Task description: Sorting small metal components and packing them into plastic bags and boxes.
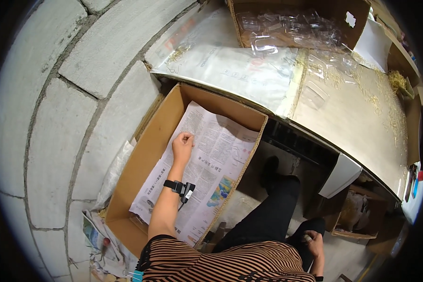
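Observation:
My left hand is over a sheet of printed newspaper, its fingers curled in and nothing showing between them. The newspaper lies inside an open cardboard box, covering most of its bottom. I cannot tell whether the hand touches the paper. A black strap with a small device is round my left wrist. At the lower right, my right hand rests by my knee with bent fingers. A small pale thing shows at those fingers, too small to name.
Beyond the box stands a worktable with shredded straw-like filler and loose clear plastic pieces. Another cardboard box at the back holds clear plastic containers. A block wall runs along the left. Under the table sits a smaller box.

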Available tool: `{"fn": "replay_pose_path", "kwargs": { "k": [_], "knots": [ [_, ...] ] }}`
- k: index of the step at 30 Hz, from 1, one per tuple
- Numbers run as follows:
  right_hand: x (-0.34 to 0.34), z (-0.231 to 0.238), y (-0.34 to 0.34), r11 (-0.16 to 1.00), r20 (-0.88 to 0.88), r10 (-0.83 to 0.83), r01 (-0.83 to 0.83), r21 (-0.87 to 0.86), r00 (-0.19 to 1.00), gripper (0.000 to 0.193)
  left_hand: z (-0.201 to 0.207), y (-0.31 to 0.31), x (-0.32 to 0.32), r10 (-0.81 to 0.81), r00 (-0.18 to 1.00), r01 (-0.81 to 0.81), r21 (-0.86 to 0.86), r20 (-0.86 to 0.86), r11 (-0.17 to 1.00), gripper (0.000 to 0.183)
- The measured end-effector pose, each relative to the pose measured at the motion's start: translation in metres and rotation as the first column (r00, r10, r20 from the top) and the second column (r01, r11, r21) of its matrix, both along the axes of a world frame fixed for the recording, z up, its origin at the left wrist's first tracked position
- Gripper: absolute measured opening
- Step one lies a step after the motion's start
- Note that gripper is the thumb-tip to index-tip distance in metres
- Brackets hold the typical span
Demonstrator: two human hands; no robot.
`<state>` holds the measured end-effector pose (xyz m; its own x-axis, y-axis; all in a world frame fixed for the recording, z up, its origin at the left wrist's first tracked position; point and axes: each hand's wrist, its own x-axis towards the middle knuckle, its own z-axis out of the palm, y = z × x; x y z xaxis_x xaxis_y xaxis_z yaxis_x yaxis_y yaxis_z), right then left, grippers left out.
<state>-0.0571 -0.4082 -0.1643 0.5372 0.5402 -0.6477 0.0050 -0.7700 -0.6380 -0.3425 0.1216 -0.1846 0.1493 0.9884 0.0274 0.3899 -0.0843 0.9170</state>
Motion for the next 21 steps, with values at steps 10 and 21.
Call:
{"fn": "replay_pose_path", "kwargs": {
  "k": [10, 21],
  "knots": [
    [-0.011, 0.192, 0.183, 0.674, 0.278, 0.624, -0.683, 0.283, 0.73, 0.022, -0.021, -0.052, 0.0, 0.093, 0.993, -0.073, 0.264, -0.067, 0.962, 0.007],
    [-0.099, 0.133, 0.429, 0.29, 0.744, 0.566, -0.93, 0.224, 0.356, 0.043, -0.029, -0.081, 0.0, 0.053, 0.954, 0.109, 0.506, -0.294, 0.856, 0.014]
  ]
}}
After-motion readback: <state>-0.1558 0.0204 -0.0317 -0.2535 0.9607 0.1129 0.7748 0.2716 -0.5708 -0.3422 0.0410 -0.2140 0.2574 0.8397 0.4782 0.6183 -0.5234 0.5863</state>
